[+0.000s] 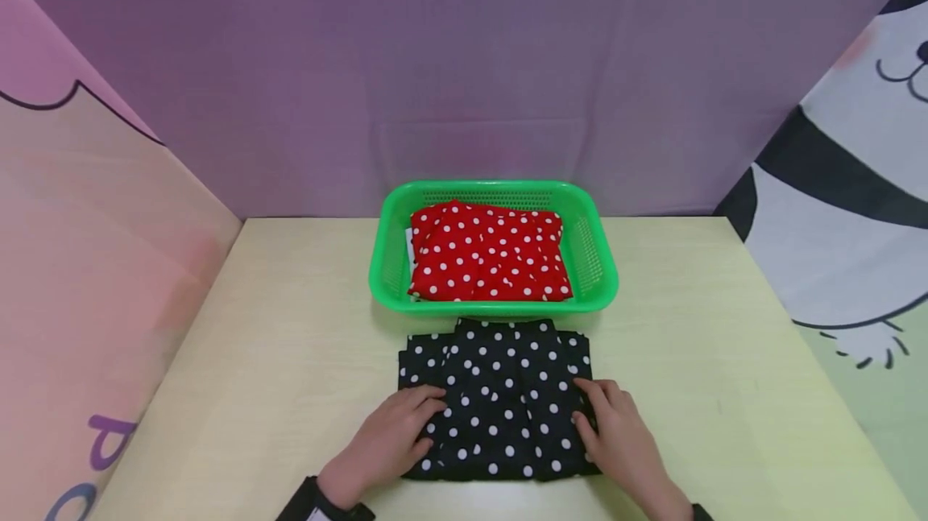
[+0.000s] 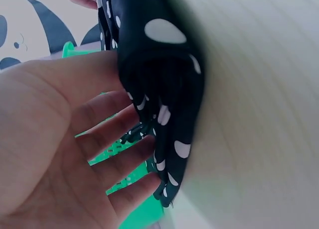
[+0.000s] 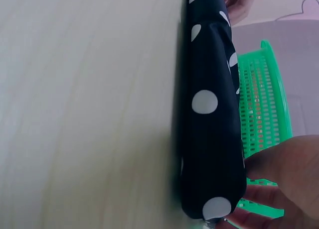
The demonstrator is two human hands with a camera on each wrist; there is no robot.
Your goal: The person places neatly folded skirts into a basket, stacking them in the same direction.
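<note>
A folded black cloth with white dots (image 1: 500,400) lies on the pale table (image 1: 290,328) near the front edge. My left hand (image 1: 395,428) rests with straight fingers on the cloth's left edge; in the left wrist view the left hand (image 2: 60,149) touches the folded layers of the black cloth (image 2: 159,64). My right hand (image 1: 616,424) lies on the cloth's right edge, fingers on the fabric. In the right wrist view the right hand (image 3: 284,179) sits against the top of the black cloth (image 3: 209,134). Neither hand lifts it.
A green plastic basket (image 1: 602,263) stands just behind the black cloth and holds a folded red cloth with white dots (image 1: 489,251). Fabric backdrops close the table in: pink on the left, purple behind, a panda print on the right.
</note>
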